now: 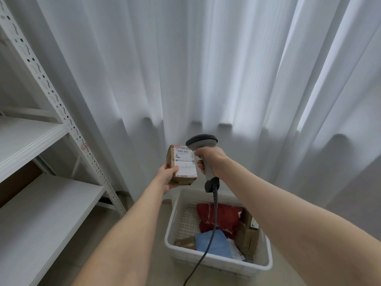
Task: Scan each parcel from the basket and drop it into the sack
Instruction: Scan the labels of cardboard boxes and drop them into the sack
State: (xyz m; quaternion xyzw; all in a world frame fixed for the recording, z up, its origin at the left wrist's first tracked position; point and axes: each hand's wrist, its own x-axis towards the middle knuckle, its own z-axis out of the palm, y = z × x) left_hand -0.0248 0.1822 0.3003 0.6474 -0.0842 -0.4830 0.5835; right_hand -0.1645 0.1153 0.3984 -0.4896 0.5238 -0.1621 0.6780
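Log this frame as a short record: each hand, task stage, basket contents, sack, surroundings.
left hand: grips a brown parcel, label towards the camera
right hand: grips a grey scanner, its head beside the label
stage: scanning; parcel not yet dropped
basket: white, on the floor; holds a red parcel, a blue parcel and brown boxes
sack: not in view
surroundings: white shelving to the left, curtain behind

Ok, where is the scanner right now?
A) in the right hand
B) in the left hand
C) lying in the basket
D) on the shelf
A: the right hand grips the scanner by its handle, with the scanner's head close to the label of the brown parcel that the left hand holds.
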